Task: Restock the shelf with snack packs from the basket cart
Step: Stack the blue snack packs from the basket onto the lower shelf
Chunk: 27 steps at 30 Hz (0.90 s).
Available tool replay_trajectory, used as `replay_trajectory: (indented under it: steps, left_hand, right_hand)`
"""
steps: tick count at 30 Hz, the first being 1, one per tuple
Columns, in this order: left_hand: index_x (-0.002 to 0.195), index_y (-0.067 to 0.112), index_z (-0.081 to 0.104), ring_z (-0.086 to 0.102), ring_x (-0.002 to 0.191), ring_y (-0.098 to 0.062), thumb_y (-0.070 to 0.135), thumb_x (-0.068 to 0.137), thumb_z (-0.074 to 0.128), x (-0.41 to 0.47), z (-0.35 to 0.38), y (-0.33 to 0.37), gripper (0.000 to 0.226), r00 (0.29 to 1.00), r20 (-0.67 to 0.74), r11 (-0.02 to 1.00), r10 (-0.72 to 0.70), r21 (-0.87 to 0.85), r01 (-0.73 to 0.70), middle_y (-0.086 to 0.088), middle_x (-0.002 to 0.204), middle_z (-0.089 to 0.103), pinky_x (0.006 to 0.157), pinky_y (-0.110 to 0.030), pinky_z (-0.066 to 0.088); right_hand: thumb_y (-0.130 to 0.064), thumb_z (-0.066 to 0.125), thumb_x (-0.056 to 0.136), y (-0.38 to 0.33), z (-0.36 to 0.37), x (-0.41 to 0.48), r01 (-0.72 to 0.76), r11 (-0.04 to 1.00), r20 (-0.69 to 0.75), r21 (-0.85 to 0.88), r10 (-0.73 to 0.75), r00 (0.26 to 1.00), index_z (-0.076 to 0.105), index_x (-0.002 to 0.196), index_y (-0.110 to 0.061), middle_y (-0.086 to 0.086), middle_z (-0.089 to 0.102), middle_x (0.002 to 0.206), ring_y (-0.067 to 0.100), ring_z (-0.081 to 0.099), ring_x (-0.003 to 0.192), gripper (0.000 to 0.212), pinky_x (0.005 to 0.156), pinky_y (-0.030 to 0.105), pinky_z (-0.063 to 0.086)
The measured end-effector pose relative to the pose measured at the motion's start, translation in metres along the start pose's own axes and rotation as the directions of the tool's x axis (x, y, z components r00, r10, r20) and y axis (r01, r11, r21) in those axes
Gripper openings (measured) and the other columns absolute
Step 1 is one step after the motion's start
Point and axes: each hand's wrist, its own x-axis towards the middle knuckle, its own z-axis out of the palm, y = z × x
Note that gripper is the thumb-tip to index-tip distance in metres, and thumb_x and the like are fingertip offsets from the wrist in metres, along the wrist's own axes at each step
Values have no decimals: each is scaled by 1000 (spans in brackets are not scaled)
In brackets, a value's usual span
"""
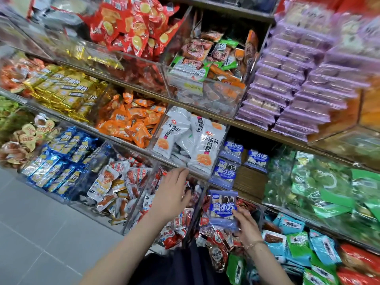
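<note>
Pinching a flat lilac-blue plastic snack pack with a bold blue label (223, 208) by its lower edge with the right hand (247, 224), thumb in front, fingers curled behind; pack upright, just above those fingertips. Reaching forward with the left hand (173, 195), fingers loosely spread, gripping nothing visible; cannot tell whether touching the clear acrylic bin wall (139, 202) beside them. Up and beyond the right fingers, a part-filled compartment of matching lilac-blue packs (225, 171). Likely to slip from so shallow a pinch on slick film, dropping among the red-and-white sachets (175, 236) below the fingers; could also land in a neighbouring bin if pushed across carelessly
</note>
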Motion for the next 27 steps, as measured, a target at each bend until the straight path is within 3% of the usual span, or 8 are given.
replay_trajectory:
  steps: [3,6,11,15,18,20,24,27]
  left_hand:
    - [131,0,51,52,118,-36,20,81,64,12,0,0,55,998,-5,984,55,173,-53,-16,128,53,105,-49,40]
    - [138,0,45,44,132,-36,23,77,68,9,9,2,69,999,32,965,16,262,-24,-18,144,44,111,-53,32]
    - [152,11,-5,-7,148,-25,30,92,44,3,24,-4,80,992,106,953,-65,301,30,-7,161,-8,120,-48,-5]
    - [152,15,-8,-10,148,-22,29,92,43,2,23,-4,81,990,113,968,-89,246,59,-3,160,-12,120,-49,1]
    - [153,15,-5,-8,148,-21,28,90,45,2,24,-5,81,991,103,976,-84,207,62,-3,161,-8,119,-50,8]
    - [153,14,-1,-6,149,-22,26,89,47,2,24,-4,82,991,102,982,-82,179,63,-3,161,-6,119,-49,12]
    - [153,16,-4,-12,147,-19,26,89,47,2,26,-5,83,990,111,985,-85,158,67,-1,161,-10,119,-48,13]
    - [153,16,-3,-13,147,-17,24,88,48,1,28,-6,83,991,104,987,-86,142,71,-1,161,-8,119,-48,14]
  right_hand:
    - [-19,62,88,-7,-13,14,-1,995,-163,104,18,987,62,87,-19,5,59,83,19,53,74,2,62,32,42]
    - [-20,58,92,-17,-11,32,0,983,-202,184,38,979,60,85,-20,5,57,91,20,53,79,8,66,33,43]
    - [-21,59,91,-34,0,51,25,928,-327,372,106,939,58,101,-14,5,59,101,17,55,74,12,62,27,45]
    - [-18,66,86,-33,0,49,161,884,-443,438,56,895,49,74,-12,8,61,98,27,57,110,22,79,25,54]
    - [-20,62,89,-15,-2,37,196,981,-493,4,-168,854,55,106,-2,18,59,114,33,53,115,26,101,39,42]
    - [-14,61,88,0,-2,27,278,924,-444,-262,-371,816,51,122,2,20,55,123,35,52,115,39,101,44,41]
    - [-13,60,87,8,4,21,376,488,-85,-788,-691,718,45,134,-6,13,40,137,29,35,130,50,111,37,25]
    - [-26,53,91,-1,8,33,305,172,120,-937,-660,741,31,143,-13,4,28,148,21,22,139,58,116,28,13]
